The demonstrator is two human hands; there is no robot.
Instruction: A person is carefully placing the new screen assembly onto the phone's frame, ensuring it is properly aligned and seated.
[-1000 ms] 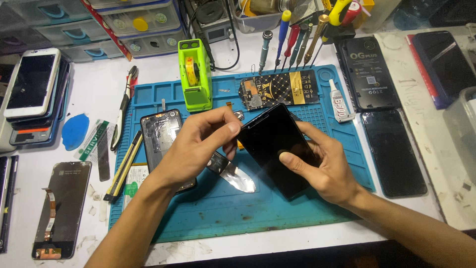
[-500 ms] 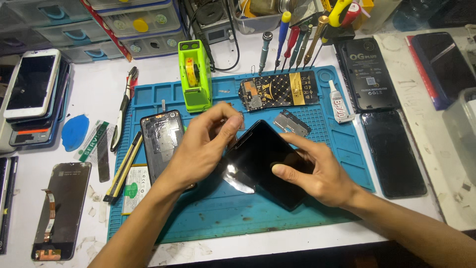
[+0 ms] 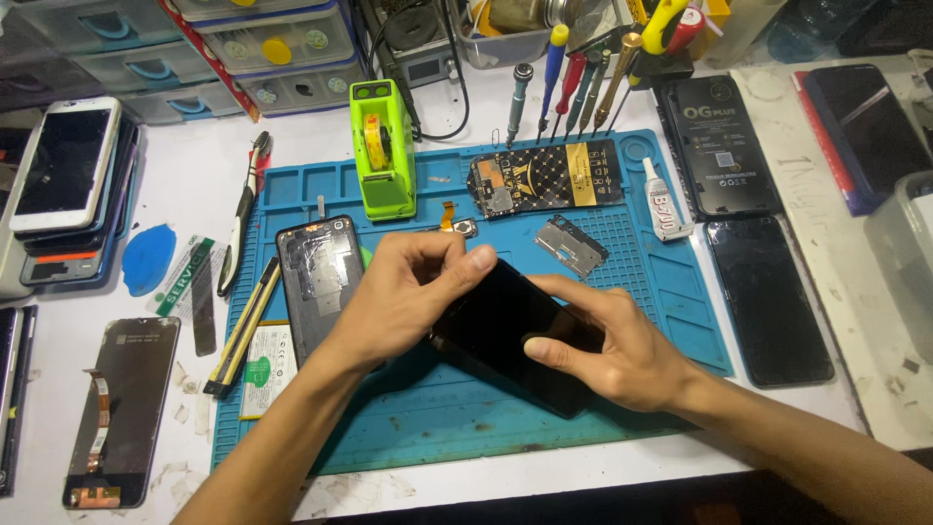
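Note:
Both my hands hold a black phone screen panel (image 3: 501, 326) over the blue work mat (image 3: 466, 428). My left hand (image 3: 403, 297) pinches the panel's upper left edge between thumb and fingers. Across the panel's right side lies my right hand (image 3: 607, 340), with the thumb pressed on its dark face. The panel sits tilted, its long side running from upper left to lower right. An open phone frame (image 3: 319, 277) lies just left of my left hand.
A green tape dispenser (image 3: 382, 146) stands at the mat's back. A phone circuit board (image 3: 544, 178), a metal shield plate (image 3: 571, 244) and a glue tube (image 3: 664, 202) lie behind my hands. Black phone panels (image 3: 768, 297) rest at right, screwdrivers (image 3: 583, 73) behind, more phones (image 3: 63, 165) left.
The panel has turned and dropped lower toward the mat. My left hand shifted from its top corner to its left edge, and the shiny film seen under it earlier is hidden.

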